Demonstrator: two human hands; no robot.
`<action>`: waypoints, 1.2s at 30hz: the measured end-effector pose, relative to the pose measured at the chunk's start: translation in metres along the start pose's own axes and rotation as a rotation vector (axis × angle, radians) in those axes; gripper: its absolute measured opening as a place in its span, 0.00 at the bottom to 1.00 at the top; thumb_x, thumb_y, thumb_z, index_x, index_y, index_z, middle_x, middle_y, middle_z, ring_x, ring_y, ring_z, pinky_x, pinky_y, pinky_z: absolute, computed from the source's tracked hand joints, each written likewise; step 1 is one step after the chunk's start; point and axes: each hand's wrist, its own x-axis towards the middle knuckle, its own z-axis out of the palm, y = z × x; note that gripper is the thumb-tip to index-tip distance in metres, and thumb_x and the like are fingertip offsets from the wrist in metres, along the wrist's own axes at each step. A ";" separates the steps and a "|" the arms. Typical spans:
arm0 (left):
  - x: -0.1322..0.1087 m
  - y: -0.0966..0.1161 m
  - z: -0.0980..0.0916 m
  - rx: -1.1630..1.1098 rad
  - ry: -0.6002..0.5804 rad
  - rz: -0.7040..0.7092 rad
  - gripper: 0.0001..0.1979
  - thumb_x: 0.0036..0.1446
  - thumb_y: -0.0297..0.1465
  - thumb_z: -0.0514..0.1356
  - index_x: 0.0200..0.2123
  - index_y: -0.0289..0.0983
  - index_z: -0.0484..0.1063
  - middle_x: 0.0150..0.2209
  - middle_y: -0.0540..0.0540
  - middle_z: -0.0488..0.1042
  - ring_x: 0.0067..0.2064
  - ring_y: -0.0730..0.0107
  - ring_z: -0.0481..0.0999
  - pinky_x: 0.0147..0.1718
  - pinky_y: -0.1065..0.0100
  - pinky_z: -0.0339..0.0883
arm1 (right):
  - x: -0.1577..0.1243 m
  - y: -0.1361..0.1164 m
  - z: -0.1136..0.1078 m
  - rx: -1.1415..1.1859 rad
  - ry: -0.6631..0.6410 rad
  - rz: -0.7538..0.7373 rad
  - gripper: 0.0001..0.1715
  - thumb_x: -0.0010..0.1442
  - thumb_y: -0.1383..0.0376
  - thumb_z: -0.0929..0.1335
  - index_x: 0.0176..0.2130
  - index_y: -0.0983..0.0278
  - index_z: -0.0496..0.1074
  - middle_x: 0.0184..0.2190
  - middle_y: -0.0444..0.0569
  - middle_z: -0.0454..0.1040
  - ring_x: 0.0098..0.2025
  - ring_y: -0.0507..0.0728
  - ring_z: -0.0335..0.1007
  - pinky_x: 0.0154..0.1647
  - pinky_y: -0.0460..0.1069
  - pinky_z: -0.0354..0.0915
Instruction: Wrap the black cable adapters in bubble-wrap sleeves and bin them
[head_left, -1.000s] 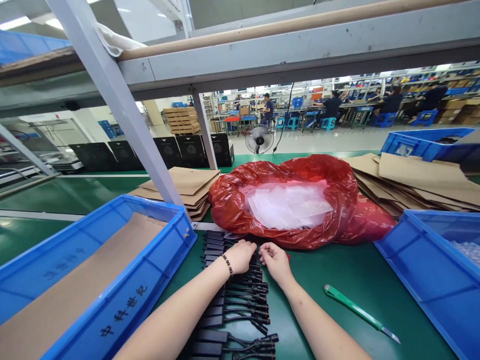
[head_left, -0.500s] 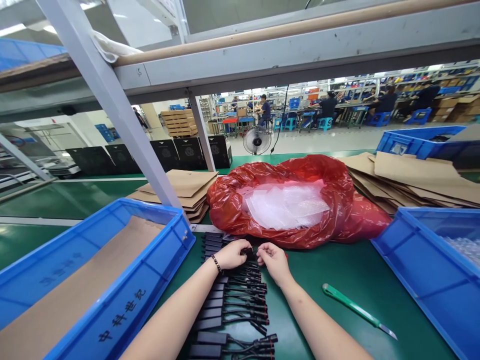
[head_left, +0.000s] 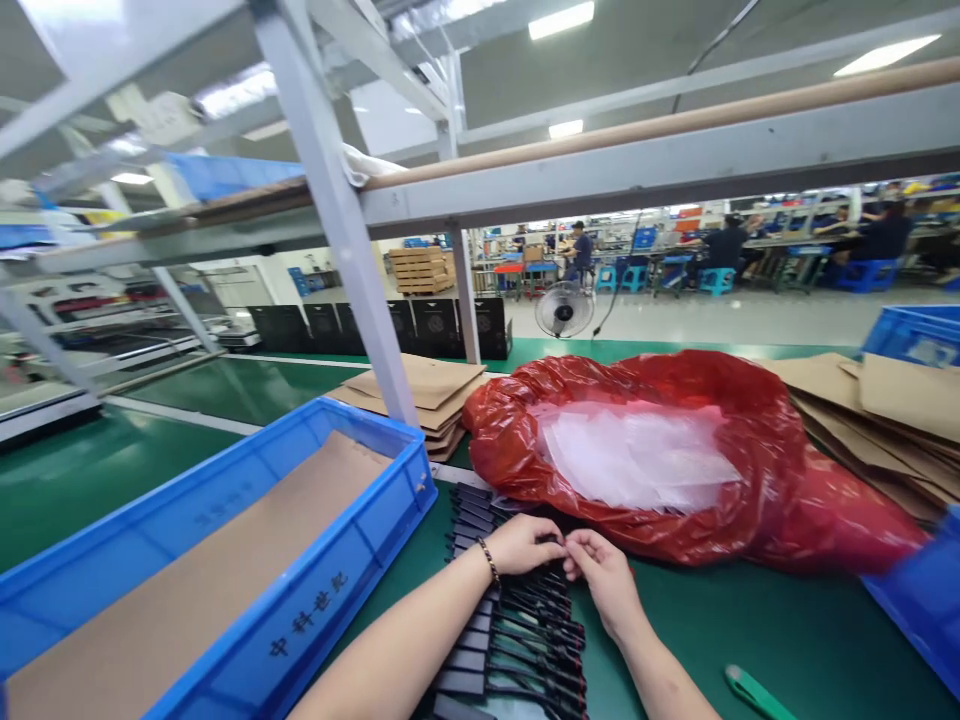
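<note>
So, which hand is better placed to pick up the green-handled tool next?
Right, probably: the green-handled tool lies toward the side of the right hand, while the left hand is farther off, over the black cables.

Two hands [head_left: 521,545], one beaded bracelet [head_left: 489,562]. Under and nearer than the hands: over ten black cabled modules [head_left: 466,658], too crowded to count exactly. Beyond the hands: one red plastic bag [head_left: 499,440], two cardboard stacks [head_left: 424,382], one fan [head_left: 565,310]. On the worktop [head_left: 697,625] left of the hands, one blue bin [head_left: 352,570]; right, two more and one green-handled knife [head_left: 754,692].
</note>
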 end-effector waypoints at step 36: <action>-0.003 -0.006 0.002 -0.026 0.074 -0.087 0.08 0.49 0.28 0.57 0.34 0.34 0.71 0.28 0.50 0.74 0.30 0.73 0.70 0.31 0.73 0.62 | -0.008 -0.002 0.007 -0.151 -0.032 0.036 0.26 0.35 0.46 0.73 0.22 0.66 0.69 0.17 0.45 0.68 0.19 0.51 0.62 0.20 0.45 0.61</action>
